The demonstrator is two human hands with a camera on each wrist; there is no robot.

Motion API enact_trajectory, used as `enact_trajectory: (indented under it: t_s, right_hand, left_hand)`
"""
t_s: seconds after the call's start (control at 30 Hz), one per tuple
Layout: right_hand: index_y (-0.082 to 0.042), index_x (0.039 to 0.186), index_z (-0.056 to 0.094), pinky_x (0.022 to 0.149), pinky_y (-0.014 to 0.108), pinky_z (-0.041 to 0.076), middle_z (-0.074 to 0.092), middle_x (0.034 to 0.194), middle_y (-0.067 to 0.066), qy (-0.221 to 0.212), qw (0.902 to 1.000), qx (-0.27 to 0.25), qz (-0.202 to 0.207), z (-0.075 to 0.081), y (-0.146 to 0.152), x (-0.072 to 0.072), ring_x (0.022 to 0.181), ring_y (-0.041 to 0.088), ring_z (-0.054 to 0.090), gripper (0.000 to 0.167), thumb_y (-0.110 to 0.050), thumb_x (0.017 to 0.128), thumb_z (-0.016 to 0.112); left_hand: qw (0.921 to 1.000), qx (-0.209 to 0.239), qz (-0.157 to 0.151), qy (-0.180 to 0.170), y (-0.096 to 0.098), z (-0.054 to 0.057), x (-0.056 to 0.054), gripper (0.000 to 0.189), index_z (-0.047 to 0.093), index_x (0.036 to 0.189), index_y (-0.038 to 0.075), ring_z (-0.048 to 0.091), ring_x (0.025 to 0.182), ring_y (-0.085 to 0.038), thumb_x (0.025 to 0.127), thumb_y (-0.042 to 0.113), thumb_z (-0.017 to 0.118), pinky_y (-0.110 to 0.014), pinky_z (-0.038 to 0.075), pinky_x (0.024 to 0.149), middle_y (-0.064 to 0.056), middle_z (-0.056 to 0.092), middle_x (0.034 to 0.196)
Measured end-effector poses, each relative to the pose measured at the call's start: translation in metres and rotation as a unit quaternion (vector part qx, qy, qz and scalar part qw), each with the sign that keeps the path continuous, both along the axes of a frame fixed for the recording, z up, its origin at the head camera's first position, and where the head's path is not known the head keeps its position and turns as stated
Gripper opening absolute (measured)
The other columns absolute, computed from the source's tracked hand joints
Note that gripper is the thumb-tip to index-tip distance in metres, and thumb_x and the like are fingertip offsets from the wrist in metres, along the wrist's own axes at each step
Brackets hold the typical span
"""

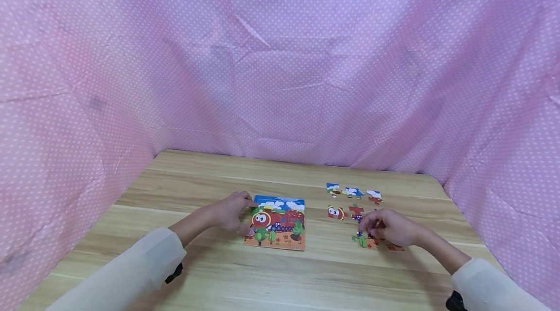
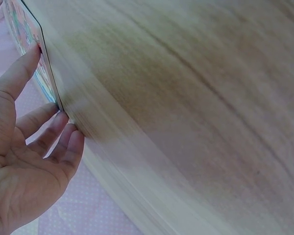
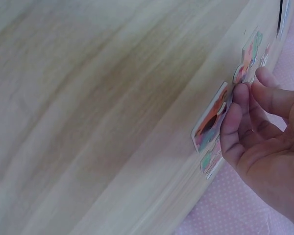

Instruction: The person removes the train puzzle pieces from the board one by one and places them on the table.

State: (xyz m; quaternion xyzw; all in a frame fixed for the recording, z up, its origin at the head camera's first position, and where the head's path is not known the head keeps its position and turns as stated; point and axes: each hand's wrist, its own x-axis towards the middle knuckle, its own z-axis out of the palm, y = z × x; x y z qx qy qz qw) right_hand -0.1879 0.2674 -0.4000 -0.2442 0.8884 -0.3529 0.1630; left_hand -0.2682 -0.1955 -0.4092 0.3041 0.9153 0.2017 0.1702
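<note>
My left hand (image 1: 233,211) touches the left side of a square picture board (image 1: 280,231) with a red cartoon train. In the left wrist view the thumb lies on the board's face (image 2: 27,29), and the fingers reach its corner. Over at the right, my right hand (image 1: 391,226) has its curled fingers down among loose jigsaw pieces. A green-and-orange piece (image 1: 363,241) lies beneath the fingertips. In the right wrist view an orange piece (image 3: 210,117) lies beside the fingers. I cannot tell whether thumb and finger pinch a piece.
Beyond the right hand lie more pieces: a train-face piece (image 1: 336,212), a red piece (image 1: 356,210) and several sky pieces, one blue and white (image 1: 352,192). The wooden table (image 1: 210,180) meets a pink dotted cloth (image 1: 280,82) at its back and sides.
</note>
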Motion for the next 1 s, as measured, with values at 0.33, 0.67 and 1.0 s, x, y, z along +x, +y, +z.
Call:
enact_trajectory:
  t_s: [0.33,0.67,1.0]
  right_hand:
    - [-0.008,0.108,0.072,0.069,0.024,0.05,0.069,0.094,0.002,0.014,0.9998,0.017,0.004,0.003,-0.004,-0.004,0.079,0.008,0.056,0.025,0.009,0.095,0.059]
    - [-0.006,0.114,0.071,0.07,0.025,0.051,0.067,0.097,0.001,0.018,0.9997,0.015,0.004,0.016,-0.029,-0.016,0.083,0.013,0.058,0.015,-0.008,0.1,0.065]
    - [-0.013,0.113,0.07,0.071,0.027,0.051,0.066,0.099,-0.007,0.03,0.9986,0.038,0.017,0.018,-0.088,-0.033,0.086,0.016,0.06,0.013,-0.018,0.102,0.065]
  left_hand:
    - [1.0,0.0,-0.002,-0.007,-0.001,0.002,0.0,0.075,0.06,0.143,0.008,0.044,0.128,-0.027,0.079,0.034,0.089,-0.05,0.047,0.106,-0.006,0.051,0.138]
    - [0.9999,-0.001,0.003,-0.01,-0.001,0.005,0.0,0.074,0.061,0.142,0.008,0.045,0.128,-0.026,0.079,0.034,0.089,-0.05,0.048,0.106,-0.006,0.052,0.138]
    - [1.0,-0.004,0.004,-0.006,-0.001,0.005,0.001,0.074,0.061,0.142,0.009,0.045,0.129,-0.026,0.079,0.036,0.089,-0.049,0.047,0.106,-0.005,0.052,0.138]
